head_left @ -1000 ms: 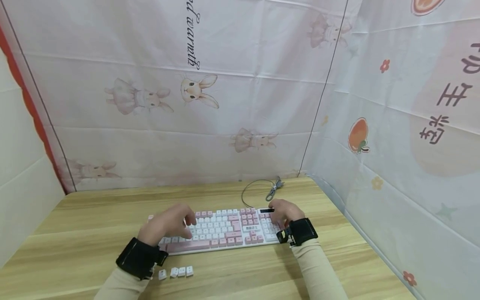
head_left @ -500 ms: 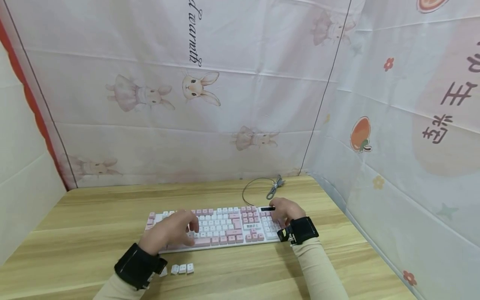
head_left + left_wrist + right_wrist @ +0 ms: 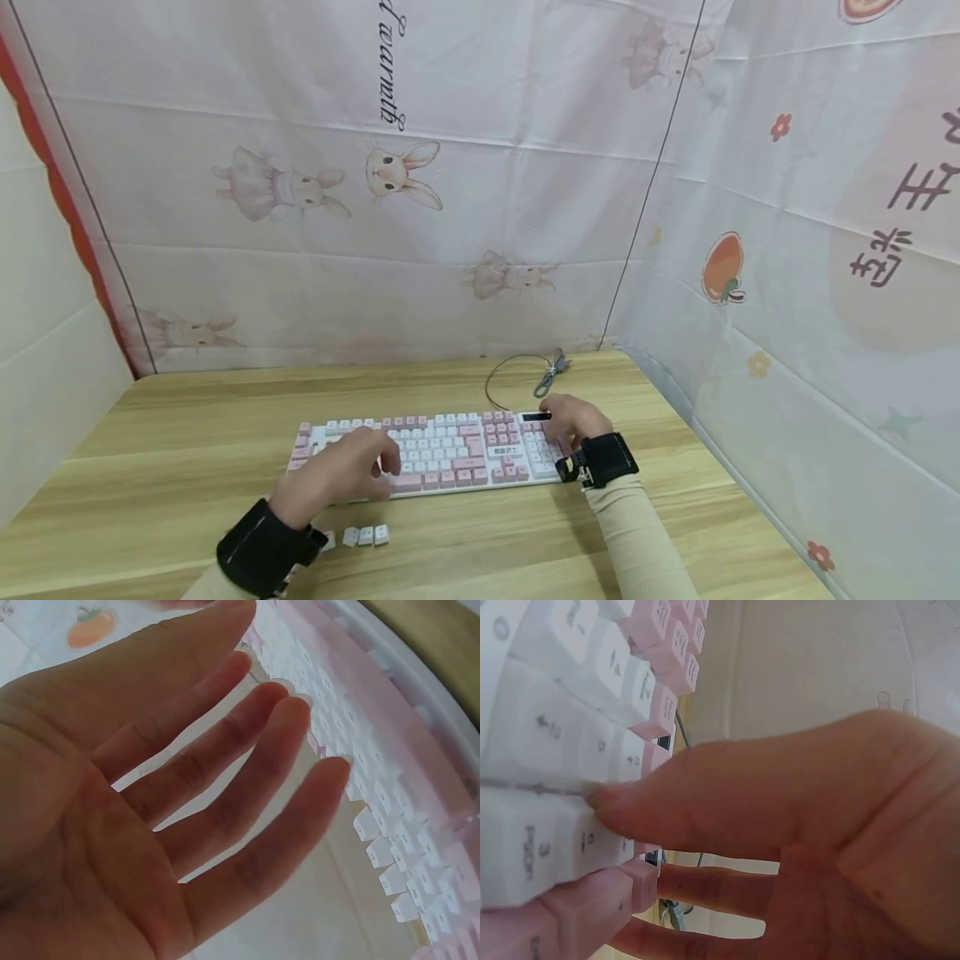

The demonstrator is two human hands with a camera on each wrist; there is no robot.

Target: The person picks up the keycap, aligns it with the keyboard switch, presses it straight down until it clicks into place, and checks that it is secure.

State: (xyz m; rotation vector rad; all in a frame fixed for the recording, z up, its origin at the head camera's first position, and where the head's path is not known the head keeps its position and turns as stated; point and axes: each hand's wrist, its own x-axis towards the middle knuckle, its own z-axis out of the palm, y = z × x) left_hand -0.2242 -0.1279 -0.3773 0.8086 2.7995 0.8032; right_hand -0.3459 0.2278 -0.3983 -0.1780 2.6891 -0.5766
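Observation:
A pink and white keyboard (image 3: 431,454) lies flat on the wooden table. Over its left front part is my left hand (image 3: 341,471), thumb and fingers apart with nothing between them. In the left wrist view, the loosely bent fingers (image 3: 255,780) stand beside the key rows. At the far right corner, my right hand (image 3: 573,421) holds the keyboard by its edge. Its thumb (image 3: 652,802) rests on the number keys in the right wrist view, while the other fingers reach past the edge, their tips hidden by keys. Several loose white keycaps (image 3: 366,536) lie in front of the keyboard.
A bundled grey cable (image 3: 552,372) runs from behind the keyboard across the table (image 3: 247,400). Printed cloth (image 3: 450,208) hangs along the back and right side. The left wrist strap (image 3: 266,546) partly covers one keycap at the front.
My left hand has drawn back a little toward the front, uncovering the keyboard's left end. My right hand has stayed at the same corner. The head view has shifted slightly.

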